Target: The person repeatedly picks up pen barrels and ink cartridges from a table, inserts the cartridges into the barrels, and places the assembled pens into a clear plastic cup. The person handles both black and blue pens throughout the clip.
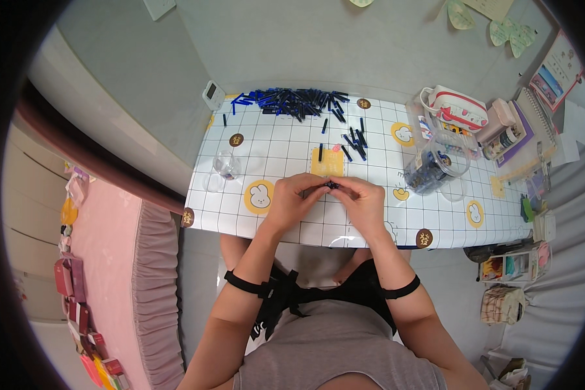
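My left hand [294,201] and my right hand [363,203] meet over the near middle of the table. Both are closed, with fingertips pinching a small dark object [332,185] between them; the fingers cover most of it, so its kind is unclear. Just beyond the hands, one dark tube like an ink cartridge [320,153] lies at the edge of a yellow square [331,164]. A loose group of similar dark tubes [355,143] is scattered farther right. Along the back edge spreads a large heap of dark blue and black tubes [296,101].
A small clear cup [227,165] stands at the left. On the right, a clear plastic jar [429,170] holds dark blue pieces. Behind it are a white and red pouch [458,108] and stationery. The patterned table cover [273,149] ends against a grey wall [292,45].
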A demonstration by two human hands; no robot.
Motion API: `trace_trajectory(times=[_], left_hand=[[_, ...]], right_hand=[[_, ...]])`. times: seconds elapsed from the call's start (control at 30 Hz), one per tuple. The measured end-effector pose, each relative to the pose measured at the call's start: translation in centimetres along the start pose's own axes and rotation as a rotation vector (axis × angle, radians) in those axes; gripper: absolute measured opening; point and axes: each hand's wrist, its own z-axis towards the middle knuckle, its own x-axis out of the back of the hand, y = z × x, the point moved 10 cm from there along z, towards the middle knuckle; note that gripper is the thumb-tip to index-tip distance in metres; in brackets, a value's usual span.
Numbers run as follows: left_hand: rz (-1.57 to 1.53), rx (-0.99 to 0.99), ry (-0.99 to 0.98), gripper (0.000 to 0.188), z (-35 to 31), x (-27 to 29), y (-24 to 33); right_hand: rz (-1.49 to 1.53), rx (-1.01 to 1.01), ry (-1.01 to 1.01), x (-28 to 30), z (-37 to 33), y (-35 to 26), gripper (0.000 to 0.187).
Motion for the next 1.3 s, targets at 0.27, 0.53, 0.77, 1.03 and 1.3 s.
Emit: trace_trajectory(times=[0.27, 0.53, 0.77, 1.03, 1.3], left_hand=[[-0.032, -0.003, -0.022, 0.018, 0.0, -0.2, 0.2], [0.036, -0.003, -0.081, 0.017, -0.1, -0.1, 0.3], [0.013, 0.004, -0.089, 0.016, -0.3, -0.1, 0.1], [0.074, -0.146, -0.022, 0.017, -0.7, -0.2, 3.1], [0.166, -0.211, -0.186, 0.017, 0.8, 0.3, 7.3]], right_hand=[[-0.037, -0.013, 0.016, 0.4, -0.2, 0.1, 0.031], [-0.045, -0.040, -0.010, 0.1, -0.4, -0.1, 0.030], [-0.047, -0.021, -0.002, 0.3, -0.5, -0.3, 0.027], [-0.171, 0.086, 0.070, 1.1, -0.9, -2.0, 0.025], [-0.281, 0.434, 0.190, 1.9, -2.4, -6.8, 0.025]])
